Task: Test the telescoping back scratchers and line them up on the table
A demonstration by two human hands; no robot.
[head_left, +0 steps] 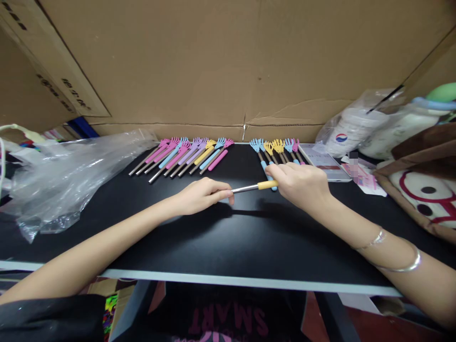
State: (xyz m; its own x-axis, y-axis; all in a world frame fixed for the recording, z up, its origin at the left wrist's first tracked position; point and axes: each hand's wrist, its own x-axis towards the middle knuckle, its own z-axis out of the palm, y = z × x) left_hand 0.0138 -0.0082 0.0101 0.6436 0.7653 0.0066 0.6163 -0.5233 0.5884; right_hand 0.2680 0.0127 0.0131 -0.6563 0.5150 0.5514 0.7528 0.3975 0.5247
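Above the black tabletop, a back scratcher (245, 188) with a thin metal rod and a yellow grip is held nearly level between my hands; its claw end does not show. My left hand (204, 195) pinches the left end of the rod. Around the yellow part, my right hand (299, 183) is closed. Behind my left hand lies a row of back scratchers (183, 159) in pink, blue, purple and yellow, with bare metal rods. A second group of back scratchers (276, 147) lies behind my right hand, which hides part of them.
A clear plastic bag (67, 175) covers the table's left side. At the right are a phone (326, 164), a bagged white cup (351, 130), a bottle (395, 130) and a brown plush item (423, 185). Cardboard (178, 61) walls the back. The table's pale front edge (249, 280) runs across.
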